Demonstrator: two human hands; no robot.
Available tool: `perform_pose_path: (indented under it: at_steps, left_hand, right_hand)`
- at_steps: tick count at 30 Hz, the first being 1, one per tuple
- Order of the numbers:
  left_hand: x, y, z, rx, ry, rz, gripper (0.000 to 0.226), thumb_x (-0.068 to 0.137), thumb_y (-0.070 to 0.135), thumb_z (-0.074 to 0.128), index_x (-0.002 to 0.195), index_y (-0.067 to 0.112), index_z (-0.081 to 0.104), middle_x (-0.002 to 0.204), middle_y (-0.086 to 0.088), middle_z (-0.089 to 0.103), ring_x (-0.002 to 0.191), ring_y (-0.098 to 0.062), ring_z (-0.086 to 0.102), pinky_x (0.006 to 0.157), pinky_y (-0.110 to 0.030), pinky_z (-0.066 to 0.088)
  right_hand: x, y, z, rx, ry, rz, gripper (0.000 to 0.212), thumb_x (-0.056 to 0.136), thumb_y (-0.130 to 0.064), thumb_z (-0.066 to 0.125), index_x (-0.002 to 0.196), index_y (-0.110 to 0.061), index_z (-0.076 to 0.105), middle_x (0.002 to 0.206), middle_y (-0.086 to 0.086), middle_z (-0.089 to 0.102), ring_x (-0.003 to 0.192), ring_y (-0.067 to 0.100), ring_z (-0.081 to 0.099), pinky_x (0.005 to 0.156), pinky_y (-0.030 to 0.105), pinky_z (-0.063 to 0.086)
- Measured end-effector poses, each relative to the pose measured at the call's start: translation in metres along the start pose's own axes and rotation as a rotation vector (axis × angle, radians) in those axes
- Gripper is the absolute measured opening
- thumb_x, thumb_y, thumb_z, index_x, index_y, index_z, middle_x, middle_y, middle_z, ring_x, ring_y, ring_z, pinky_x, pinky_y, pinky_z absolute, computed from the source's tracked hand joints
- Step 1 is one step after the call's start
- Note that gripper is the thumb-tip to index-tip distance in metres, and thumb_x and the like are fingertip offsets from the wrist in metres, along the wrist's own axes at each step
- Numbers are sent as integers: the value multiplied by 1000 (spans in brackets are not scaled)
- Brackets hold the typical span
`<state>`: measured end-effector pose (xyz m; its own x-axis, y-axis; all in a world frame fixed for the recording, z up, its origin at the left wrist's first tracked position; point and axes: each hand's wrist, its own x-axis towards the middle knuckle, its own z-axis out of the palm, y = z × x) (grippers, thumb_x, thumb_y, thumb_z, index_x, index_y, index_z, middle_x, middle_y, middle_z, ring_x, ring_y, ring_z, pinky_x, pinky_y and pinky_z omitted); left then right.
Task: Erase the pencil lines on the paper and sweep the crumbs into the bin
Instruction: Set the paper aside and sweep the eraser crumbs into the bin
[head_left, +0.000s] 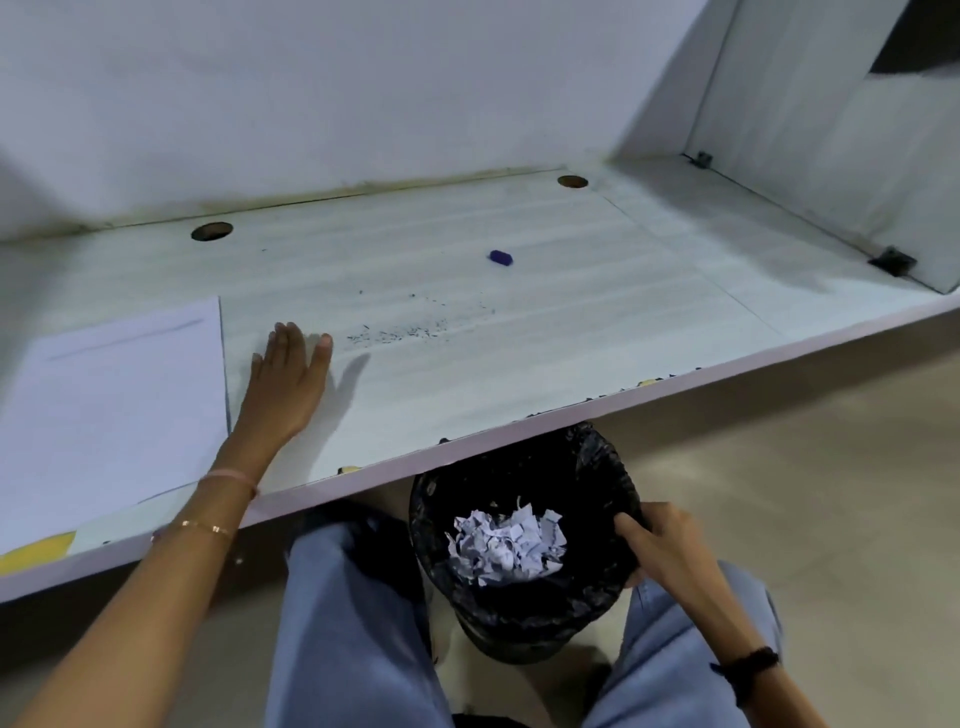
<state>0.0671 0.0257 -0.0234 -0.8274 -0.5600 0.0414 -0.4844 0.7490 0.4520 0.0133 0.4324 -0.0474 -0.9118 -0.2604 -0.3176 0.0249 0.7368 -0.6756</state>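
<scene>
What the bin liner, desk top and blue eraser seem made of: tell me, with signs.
Bin liner: thin black plastic film, by its crinkles and glossy highlights. Desk top: probably laminate over board, matt, pale, faint grain, chipped front edge. Eraser: looks like blue rubber or vinyl; too small to be sure.

Dim, cool, bluish indoor light. The whole picture is soft and grainy, with fine detail smeared. The pale tabletop is the brightest part. The left hand throws a soft shadow to its right, so light falls from the upper left. Grey shade covers the tabletop's far right corner. The bin below the near edge is almost black. Wide-angle stretch tilts the walls.
</scene>
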Motion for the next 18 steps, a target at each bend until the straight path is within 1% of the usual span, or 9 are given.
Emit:
perform_pose_path:
  at_steps: [3, 5, 8, 11, 12, 13, 15, 17, 18]
  left_hand:
    - [28, -6, 9, 164, 16, -55, 66, 102, 43, 7, 149, -1, 22, 155, -30, 14, 145, -42, 7, 116, -58, 9]
    - [36, 11, 14, 137, 20, -40, 77, 97, 53, 6, 148, -2, 24, 155, -27, 17, 145, -40, 12, 117, -52, 7]
    - [27, 49, 29, 120, -34, 188, 90, 89, 61, 3, 148, -4, 21, 156, -24, 19, 146, -33, 16, 117, -42, 13]
    - [7, 69, 36, 173, -235, 581, 77, 97, 61, 6, 155, 11, 4, 162, -9, -2, 150, -18, 0, 121, -34, 4]
    - [7, 66, 29, 164, -234, 635, 74, 97, 60, 7, 155, 15, 8, 162, -6, -1, 150, -17, 1, 121, -36, 6]
    - [15, 58, 23, 171, -110, 610, 73, 97, 59, 9, 152, 12, 23, 161, -13, 11, 148, -24, 14, 118, -44, 19]
    - [42, 24, 10, 240, 121, 357, 77, 98, 59, 10, 135, 2, 46, 143, -32, 37, 132, -44, 40, 97, -58, 42]
    - [63, -3, 0, 318, 16, 43, 84, 93, 58, 2, 141, -2, 37, 145, -35, 31, 137, -46, 29, 106, -61, 29]
    - [68, -5, 3, 342, -23, -6, 83, 95, 56, 3, 144, -3, 31, 149, -33, 26, 141, -43, 23, 111, -58, 21]
  right_hand:
    - [2, -5, -1, -2, -14, 16, 37, 95, -7, 50, 59, -6, 38, 46, 10, 54, 30, 4, 50, 36, 14, 32]
    - [2, -8, -2, -21, -8, 26, 39, 95, -7, 50, 58, -7, 37, 37, -2, 48, 28, 3, 48, 36, 14, 30]
    - [3, -12, -3, -69, 14, 31, 42, 95, -6, 51, 58, -8, 33, 33, -6, 35, 27, 2, 45, 37, 15, 31]
    - [7, -18, -2, -97, 11, 39, 41, 94, -5, 52, 58, -7, 33, 30, -7, 34, 27, 2, 45, 37, 17, 29]
    - [9, -19, -1, -104, 15, 34, 41, 94, -5, 52, 57, -7, 33, 29, -7, 34, 27, 2, 45, 37, 17, 28]
    - [11, -21, -1, -105, 13, 28, 42, 93, -4, 52, 57, -8, 32, 29, -7, 34, 27, 2, 44, 36, 17, 27]
    - [12, -23, 0, -95, -8, 15, 41, 93, -5, 51, 57, -8, 33, 27, -6, 39, 27, 2, 46, 36, 17, 27]
    - [14, -23, 2, -66, -37, 7, 36, 93, -8, 50, 59, -5, 39, 32, -3, 50, 32, 5, 55, 38, 18, 31]
    - [14, -23, 2, -56, -42, 8, 33, 93, -9, 51, 61, -5, 42, 36, 1, 55, 35, 10, 60, 40, 21, 34]
